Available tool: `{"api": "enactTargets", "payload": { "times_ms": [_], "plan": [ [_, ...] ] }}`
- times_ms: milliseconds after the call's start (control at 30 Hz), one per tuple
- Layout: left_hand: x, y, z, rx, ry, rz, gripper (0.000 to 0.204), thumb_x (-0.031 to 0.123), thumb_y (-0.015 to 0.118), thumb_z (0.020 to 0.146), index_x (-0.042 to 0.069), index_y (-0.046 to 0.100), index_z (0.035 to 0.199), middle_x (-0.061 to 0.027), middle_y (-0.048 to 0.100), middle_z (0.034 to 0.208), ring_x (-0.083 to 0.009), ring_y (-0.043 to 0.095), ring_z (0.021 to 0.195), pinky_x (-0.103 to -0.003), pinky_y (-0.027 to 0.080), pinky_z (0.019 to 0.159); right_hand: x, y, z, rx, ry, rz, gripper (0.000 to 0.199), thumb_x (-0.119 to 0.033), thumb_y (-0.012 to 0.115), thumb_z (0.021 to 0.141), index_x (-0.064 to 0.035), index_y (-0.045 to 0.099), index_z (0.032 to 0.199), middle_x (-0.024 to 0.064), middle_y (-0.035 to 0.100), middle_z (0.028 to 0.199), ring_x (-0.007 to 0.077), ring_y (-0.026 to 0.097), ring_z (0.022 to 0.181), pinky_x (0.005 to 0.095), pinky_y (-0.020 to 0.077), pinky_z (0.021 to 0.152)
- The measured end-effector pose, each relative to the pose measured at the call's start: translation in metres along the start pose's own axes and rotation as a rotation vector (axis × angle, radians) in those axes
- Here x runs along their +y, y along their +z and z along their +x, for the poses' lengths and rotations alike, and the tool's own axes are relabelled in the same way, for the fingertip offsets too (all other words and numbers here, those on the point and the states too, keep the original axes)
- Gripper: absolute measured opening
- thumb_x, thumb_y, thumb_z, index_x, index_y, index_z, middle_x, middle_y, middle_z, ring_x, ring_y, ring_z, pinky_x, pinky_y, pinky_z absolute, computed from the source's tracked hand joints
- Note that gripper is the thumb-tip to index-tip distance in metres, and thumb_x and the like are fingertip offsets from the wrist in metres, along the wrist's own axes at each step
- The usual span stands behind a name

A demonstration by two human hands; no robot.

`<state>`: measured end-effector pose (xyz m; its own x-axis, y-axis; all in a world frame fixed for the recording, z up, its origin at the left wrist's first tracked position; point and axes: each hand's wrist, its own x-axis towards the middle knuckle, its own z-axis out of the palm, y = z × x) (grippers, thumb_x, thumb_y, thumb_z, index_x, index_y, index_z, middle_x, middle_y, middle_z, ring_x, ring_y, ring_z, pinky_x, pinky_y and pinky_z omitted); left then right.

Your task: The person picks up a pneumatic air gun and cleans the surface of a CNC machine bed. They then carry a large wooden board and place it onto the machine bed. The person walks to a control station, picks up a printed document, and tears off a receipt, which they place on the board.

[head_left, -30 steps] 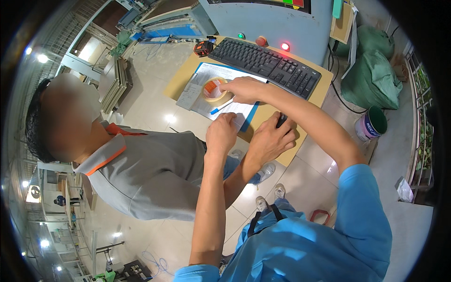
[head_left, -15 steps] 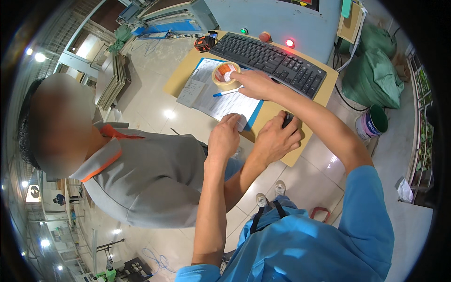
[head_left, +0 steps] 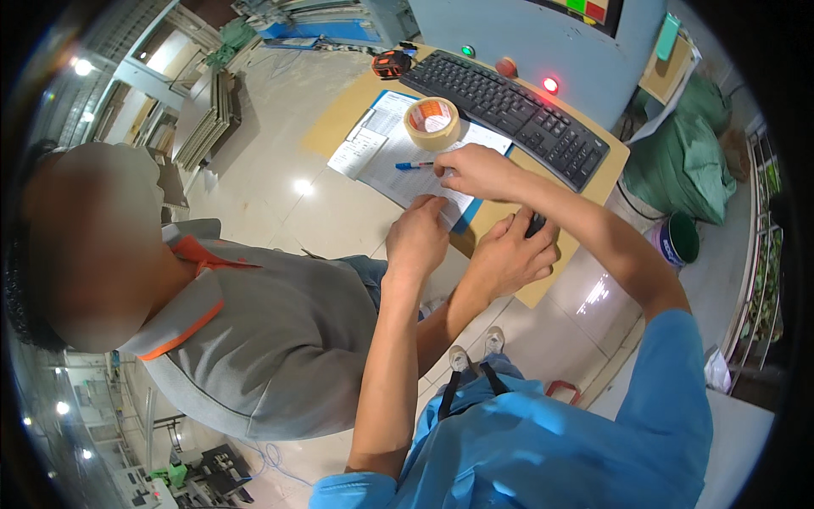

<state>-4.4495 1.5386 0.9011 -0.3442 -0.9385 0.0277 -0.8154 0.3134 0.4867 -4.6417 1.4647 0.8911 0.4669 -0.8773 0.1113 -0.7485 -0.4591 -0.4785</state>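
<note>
While the left grip (head_left: 417, 239) rests, fingers bunched, on the near edge of the paper (head_left: 386, 174), the blue-tipped pen (head_left: 412, 165) lies beyond it, the tape roll (head_left: 450, 136) farther out. Right of these, the right grip (head_left: 481, 174) curls its fingers at the pen's end; whether either grip clamps anything, one cannot tell. Pressing the paper flat would likely steady a light pinch.

cream tape roll (head_left: 435, 138), blue-capped pen (head_left: 414, 165), black keyboard (head_left: 509, 116)

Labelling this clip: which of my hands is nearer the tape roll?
Right. The right hand is just below-right of the tape roll; the left hand is farther down, by the paper.
</note>
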Motion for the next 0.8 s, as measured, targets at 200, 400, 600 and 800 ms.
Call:
{"api": "enactTargets", "payload": {
  "times_ms": [200,400,600,800],
  "plan": [
    [0.003,-0.007,0.021,0.008,-0.164,0.028,0.032,0.015,0.054,0.093,0.007,0.070,0.120,-0.0106,0.068,0.127,-0.0371,0.067,0.109,-0.047,0.053,0.095,-0.006,0.013,0.019,0.103,0.075,-0.283,0.018,-0.016,0.065,0.088,-0.0044,0.067,0.102,0.0189,0.073,0.087,0.0383,0.073,0.086,0.0487,0.0590,0.073],
    [-0.042,-0.015,0.091,0.393,-0.160,0.080,0.043,0.022,0.070,0.086,0.006,0.067,0.126,-0.0205,0.065,0.128,-0.0391,0.061,0.119,-0.048,0.050,0.100,0.007,0.007,0.022,0.136,0.145,-0.358,0.017,-0.014,0.062,0.090,-0.0007,0.071,0.097,0.0190,0.074,0.086,0.0359,0.075,0.080,0.0481,0.0594,0.068],
    [-0.085,-0.035,0.131,0.232,-0.295,0.327,0.075,0.049,0.078,0.080,0.007,0.057,0.138,-0.0210,0.059,0.134,-0.0409,0.053,0.130,-0.049,0.046,0.108,0.008,-0.005,0.004,0.078,0.166,-0.341,0.019,-0.014,0.062,0.092,0.0011,0.070,0.099,0.0202,0.075,0.089,0.0352,0.075,0.085,0.0463,0.0592,0.071],
    [-0.101,-0.051,0.146,0.045,-0.174,0.519,0.077,0.060,0.067,0.088,0.009,0.052,0.145,-0.0266,0.059,0.132,-0.0439,0.059,0.123,-0.049,0.051,0.101,0.019,-0.009,-0.008,0.130,0.188,-0.304,0.021,-0.011,0.060,0.091,0.0023,0.068,0.106,0.0209,0.074,0.088,0.0368,0.075,0.084,0.0473,0.0591,0.071]
  ]
}}
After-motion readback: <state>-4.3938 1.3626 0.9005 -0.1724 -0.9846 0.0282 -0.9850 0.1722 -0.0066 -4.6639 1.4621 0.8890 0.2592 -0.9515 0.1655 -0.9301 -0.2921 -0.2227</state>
